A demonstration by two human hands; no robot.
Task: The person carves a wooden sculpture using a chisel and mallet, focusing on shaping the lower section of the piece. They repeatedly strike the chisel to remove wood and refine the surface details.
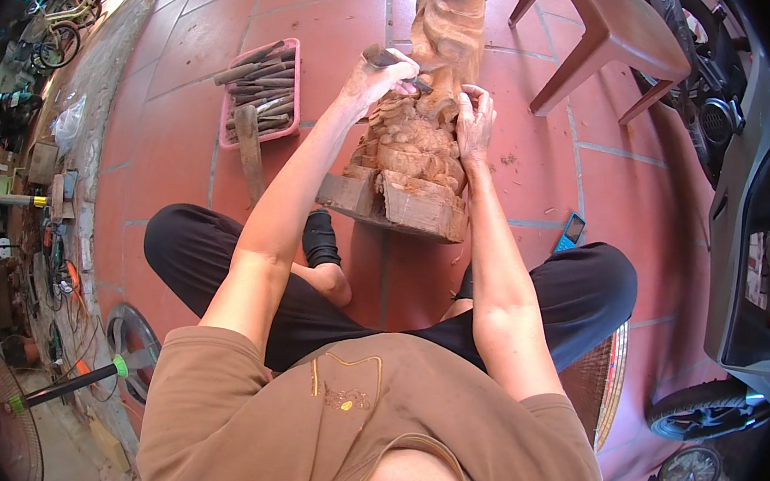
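A carved wooden statue (451,38) lies on the tiled floor in front of my crossed legs, its blocky base toward me. My left hand (389,78) is closed round a carving chisel (381,57) with a dark handle. The chisel's dark front end points right, at the carved middle of the statue; whether its edge touches the wood I cannot tell. My right hand (476,124) rests against the statue's right side, fingers loosely bent and apart, with no tool in it.
A pink basket (298,93) of several chisels stands left, a wooden mallet (249,135) leaning on it. A brown plastic chair (608,39) stands far right, a blue phone (571,232) by my right knee. A motorbike (752,276) is at right; wood chips dot the floor.
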